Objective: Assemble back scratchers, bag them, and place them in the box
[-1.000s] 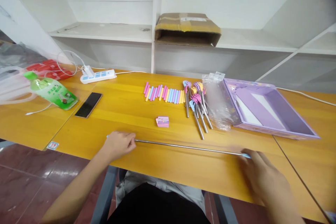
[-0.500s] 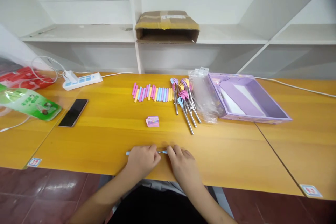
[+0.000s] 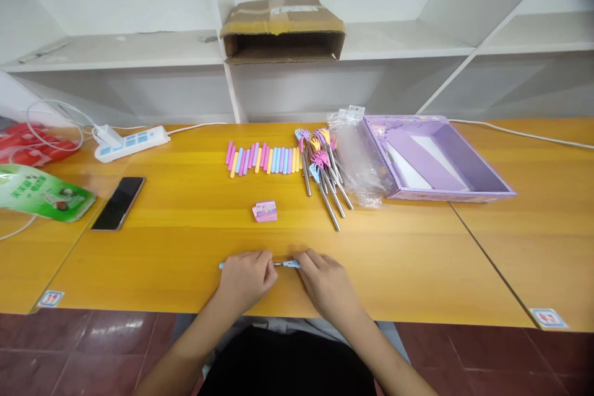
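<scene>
My left hand [image 3: 245, 277] and my right hand [image 3: 325, 281] rest close together at the near edge of the yellow wooden table [image 3: 417, 260]. Both are closed on a short collapsed telescopic rod [image 3: 284, 264] with light blue ends; one blue tip sticks out left of my left hand. Farther back lie a small pink card pack [image 3: 265, 211], a row of pastel handle sleeves [image 3: 262, 158], and a bunch of metal rods with coloured claw heads [image 3: 322, 167].
A clear plastic bag [image 3: 355, 158] and an open purple box [image 3: 434, 158] sit at the right. A phone [image 3: 118, 202], power strip [image 3: 130, 142], green pouch [image 3: 41, 192] and red item [image 3: 28, 142] lie at the left. White shelves behind hold a cardboard box [image 3: 283, 28].
One second ago the rod was stretched long between my hands held wide apart. My hands came together and the rod is collapsed short. The view shifted right.
</scene>
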Action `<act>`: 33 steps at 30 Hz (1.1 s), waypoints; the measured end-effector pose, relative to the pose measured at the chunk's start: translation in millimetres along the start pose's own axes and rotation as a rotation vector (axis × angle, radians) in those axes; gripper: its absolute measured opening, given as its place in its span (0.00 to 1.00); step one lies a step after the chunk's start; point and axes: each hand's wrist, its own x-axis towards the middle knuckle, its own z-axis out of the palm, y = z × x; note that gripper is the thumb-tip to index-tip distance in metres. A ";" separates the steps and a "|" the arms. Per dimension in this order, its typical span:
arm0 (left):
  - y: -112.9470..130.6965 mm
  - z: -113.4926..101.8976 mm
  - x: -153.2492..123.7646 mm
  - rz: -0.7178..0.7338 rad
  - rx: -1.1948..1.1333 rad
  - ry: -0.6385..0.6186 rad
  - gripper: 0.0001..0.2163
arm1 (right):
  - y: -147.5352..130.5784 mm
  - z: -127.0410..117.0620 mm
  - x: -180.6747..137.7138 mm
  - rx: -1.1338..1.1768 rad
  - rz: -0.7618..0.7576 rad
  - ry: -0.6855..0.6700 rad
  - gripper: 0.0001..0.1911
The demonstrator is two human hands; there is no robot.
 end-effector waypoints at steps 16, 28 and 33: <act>-22.7 -69.9 -5.5 0.205 -0.186 -0.124 0.13 | 41.8 -49.7 27.7 0.120 -0.003 -0.114 0.16; -54.2 -75.0 94.4 0.040 -0.689 0.119 0.12 | 185.8 -85.3 131.9 -0.381 0.555 0.140 0.22; -72.2 -36.4 94.8 0.006 -0.888 0.271 0.09 | 190.6 -50.1 123.6 -0.463 0.597 0.002 0.22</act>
